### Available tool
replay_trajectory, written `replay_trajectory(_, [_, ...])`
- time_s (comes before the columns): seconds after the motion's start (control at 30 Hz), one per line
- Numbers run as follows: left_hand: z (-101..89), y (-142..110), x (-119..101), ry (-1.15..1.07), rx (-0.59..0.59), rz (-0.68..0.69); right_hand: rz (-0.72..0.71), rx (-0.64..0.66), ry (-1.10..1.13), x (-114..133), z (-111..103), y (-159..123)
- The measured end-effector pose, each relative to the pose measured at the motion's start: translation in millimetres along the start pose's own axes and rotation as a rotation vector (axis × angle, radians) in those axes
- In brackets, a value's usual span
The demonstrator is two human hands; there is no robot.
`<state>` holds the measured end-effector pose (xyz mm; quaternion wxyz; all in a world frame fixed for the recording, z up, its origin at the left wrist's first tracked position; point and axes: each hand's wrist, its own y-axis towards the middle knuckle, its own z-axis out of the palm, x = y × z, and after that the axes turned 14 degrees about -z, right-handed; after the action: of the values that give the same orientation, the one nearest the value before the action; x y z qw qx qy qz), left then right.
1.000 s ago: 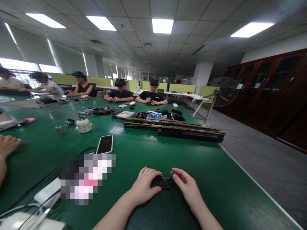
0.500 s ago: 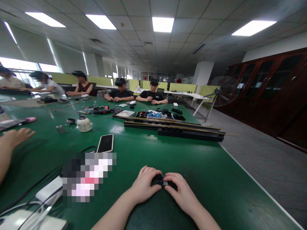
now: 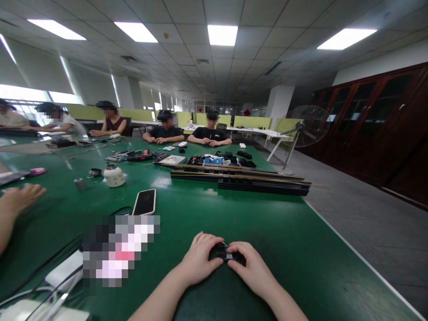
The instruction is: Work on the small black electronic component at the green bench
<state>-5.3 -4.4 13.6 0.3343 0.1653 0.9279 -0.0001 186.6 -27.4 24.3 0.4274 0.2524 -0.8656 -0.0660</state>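
Observation:
Both of my hands rest on the green table [image 3: 287,240] close to its near edge, meeting over a small black part [image 3: 223,252]. My left hand [image 3: 199,259] curls around the part's left side. My right hand [image 3: 251,268] presses on it from the right with fingers bent over it. Most of the part is hidden under my fingers, and only a dark top with a small light spot shows between them.
A phone [image 3: 145,202] lies face up beyond my left hand. Long black rails [image 3: 240,180] cross the table's middle. A white jar [image 3: 113,175] and cables [image 3: 50,285] sit left. A neighbour's hand [image 3: 20,198] rests at the far left. Several people sit at the far end. A fan [image 3: 301,131] stands right.
My right hand came in from slightly apart and closed down onto the black part, meeting my left hand. The neighbour's hand at the left shifted forward onto the table.

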Motion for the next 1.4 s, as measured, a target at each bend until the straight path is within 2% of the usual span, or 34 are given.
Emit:
replay_trajectory(0.77, [3.0, 0.9, 2.9, -0.031, 0.002, -0.028, 0.089, -0.005, 0.072, -5.4, -0.5, 0.2])
replay_trajectory(1.4, [0.9, 0.7, 0.9, -0.031, 0.015, -0.03, 0.07, -0.026, 0.05, -1.9, -2.0, -1.1])
